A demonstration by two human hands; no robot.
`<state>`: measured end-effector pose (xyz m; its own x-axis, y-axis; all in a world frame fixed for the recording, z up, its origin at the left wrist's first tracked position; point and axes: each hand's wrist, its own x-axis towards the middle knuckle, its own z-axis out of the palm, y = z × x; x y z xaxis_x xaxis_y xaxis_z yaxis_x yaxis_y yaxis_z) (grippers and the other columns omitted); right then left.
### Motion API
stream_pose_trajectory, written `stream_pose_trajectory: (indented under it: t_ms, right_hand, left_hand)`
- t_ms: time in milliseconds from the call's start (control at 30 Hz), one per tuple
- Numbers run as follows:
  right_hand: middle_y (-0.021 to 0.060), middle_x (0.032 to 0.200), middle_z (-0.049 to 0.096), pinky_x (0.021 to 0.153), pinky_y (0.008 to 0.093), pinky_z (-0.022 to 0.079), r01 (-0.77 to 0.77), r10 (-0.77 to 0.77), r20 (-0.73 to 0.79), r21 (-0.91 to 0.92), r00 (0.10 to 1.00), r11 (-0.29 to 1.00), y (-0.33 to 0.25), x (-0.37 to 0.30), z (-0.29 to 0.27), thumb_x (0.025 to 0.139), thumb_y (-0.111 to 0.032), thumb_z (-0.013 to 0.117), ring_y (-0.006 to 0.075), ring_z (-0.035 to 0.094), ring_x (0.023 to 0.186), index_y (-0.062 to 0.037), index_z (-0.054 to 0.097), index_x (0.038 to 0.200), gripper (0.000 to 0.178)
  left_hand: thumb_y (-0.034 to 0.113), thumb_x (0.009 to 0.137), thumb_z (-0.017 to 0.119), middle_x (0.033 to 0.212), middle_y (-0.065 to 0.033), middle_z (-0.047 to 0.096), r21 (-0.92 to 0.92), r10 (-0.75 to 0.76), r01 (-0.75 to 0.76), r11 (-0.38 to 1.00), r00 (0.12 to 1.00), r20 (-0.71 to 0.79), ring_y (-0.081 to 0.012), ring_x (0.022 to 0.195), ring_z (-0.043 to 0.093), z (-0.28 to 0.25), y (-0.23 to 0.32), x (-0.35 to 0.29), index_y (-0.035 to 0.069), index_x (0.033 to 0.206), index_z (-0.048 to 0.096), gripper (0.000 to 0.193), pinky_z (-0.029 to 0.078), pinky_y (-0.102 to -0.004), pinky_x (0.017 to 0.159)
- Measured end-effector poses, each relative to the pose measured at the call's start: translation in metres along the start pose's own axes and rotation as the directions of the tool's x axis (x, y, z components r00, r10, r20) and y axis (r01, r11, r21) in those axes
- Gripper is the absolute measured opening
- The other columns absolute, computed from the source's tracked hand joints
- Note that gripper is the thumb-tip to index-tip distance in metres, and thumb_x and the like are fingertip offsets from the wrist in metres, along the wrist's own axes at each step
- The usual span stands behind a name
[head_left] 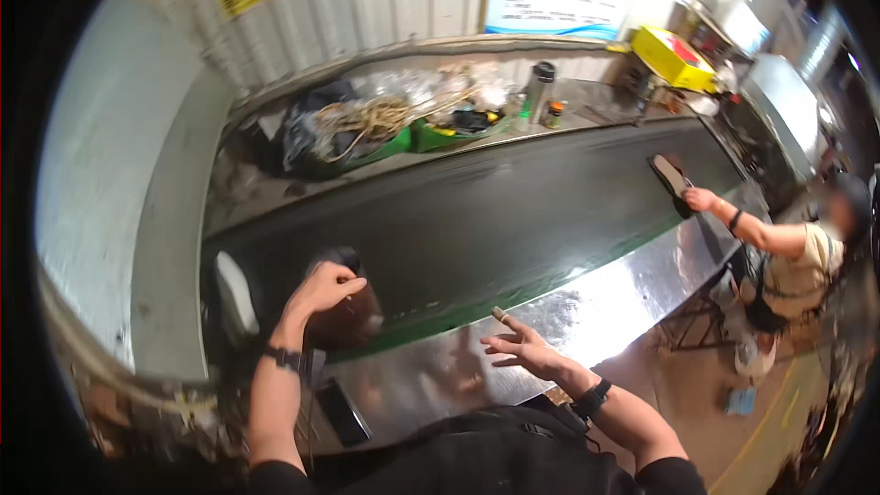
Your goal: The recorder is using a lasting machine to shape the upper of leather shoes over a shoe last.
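Observation:
My left hand (325, 291) has its fingers curled together at a dark brown item (356, 319) on the dark conveyor belt (486, 220). That item is smeared by motion, so its kind does not show; the fingers appear closed on its upper edge. To the left of it, a shoe with a white sole (236, 291) lies tipped on the belt. My right hand (527, 346) hovers over the shiny metal ledge (440, 371), fingers spread and holding nothing. A pale covering wraps one of its fingertips.
A phone (343, 411) lies on the ledge near my left forearm. At the far right, a co-worker's hand (701, 199) touches a shoe (670, 174) on the belt. Behind the belt stand green trays (390, 151), a flask (541, 87) and a yellow box (672, 60).

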<state>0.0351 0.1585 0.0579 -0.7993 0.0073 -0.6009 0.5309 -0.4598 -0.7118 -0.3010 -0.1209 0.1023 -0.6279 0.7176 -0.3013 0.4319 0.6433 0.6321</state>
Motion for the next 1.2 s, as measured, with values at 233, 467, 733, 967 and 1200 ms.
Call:
stream_pose_trajectory:
  t_ms: [233,467,733,967,1200]
  right_hand:
    - [0.0076,0.135,0.059,0.099,0.0589,0.054,0.015,0.071,-0.216,0.373,0.974,0.928,0.017,0.007,0.011,0.099,-0.001,0.061,0.0265,0.062,0.119,-0.0187,0.028,0.161,0.073]
    - [0.0035,0.128,0.063,0.108,0.0563,0.042,0.2,-0.038,-0.326,0.48,0.945,0.854,0.04,-0.06,-0.063,0.096,-0.019,0.069,0.0223,0.063,0.109,-0.0163,0.044,0.151,0.06]
    - [0.0096,0.151,0.043,0.104,0.0782,0.039,0.329,-0.14,-0.306,0.747,0.942,0.577,0.078,-0.096,-0.117,0.101,-0.03,0.063,0.0395,0.039,0.142,-0.02,0.042,0.15,0.055]
    - [0.0112,0.147,0.048,0.107,0.0755,0.041,0.266,-0.21,-0.169,0.715,0.963,0.646,0.063,-0.084,-0.129,0.097,-0.012,0.067,0.039,0.044,0.139,-0.0193,0.043,0.149,0.058]
    - [0.0139,0.155,0.041,0.104,0.0732,0.044,0.119,-0.076,-0.092,0.795,0.993,0.595,0.066,-0.108,-0.165,0.095,-0.027,0.072,0.0435,0.042,0.141,-0.0169,0.038,0.153,0.068]
  left_hand:
    - [0.033,0.085,0.079,0.145,-0.0192,0.051,0.321,-0.197,0.729,0.605,0.528,-0.826,-0.0364,0.136,0.046,0.003,-0.207,-0.041,0.003,0.148,0.044,0.079,0.037,-0.0516,0.113]
    - [0.031,0.067,0.09,0.16,-0.0278,0.031,-0.392,-0.801,0.823,0.41,0.12,-0.586,-0.0434,0.145,0.038,0.025,-0.283,-0.107,0.026,0.161,0.025,0.114,0.034,-0.0493,0.119]
    - [0.024,0.059,0.088,0.144,-0.0211,0.054,-0.165,-0.681,0.719,0.675,0.52,-0.516,-0.0406,0.134,0.05,0.032,-0.166,-0.127,0.034,0.156,0.039,0.109,0.042,-0.0494,0.111]
    - [0.015,0.054,0.081,0.146,-0.0208,0.038,0.499,0.26,0.116,0.859,0.741,-0.62,-0.045,0.137,0.035,0.105,0.042,-0.147,0.017,0.117,0.073,0.063,0.036,-0.0564,0.109]
    - [0.022,0.062,0.071,0.14,-0.0182,0.044,0.666,0.681,-0.347,0.66,0.651,-0.336,-0.0334,0.133,0.037,0.24,0.15,-0.144,0.019,0.109,0.067,0.048,0.032,-0.0513,0.106]
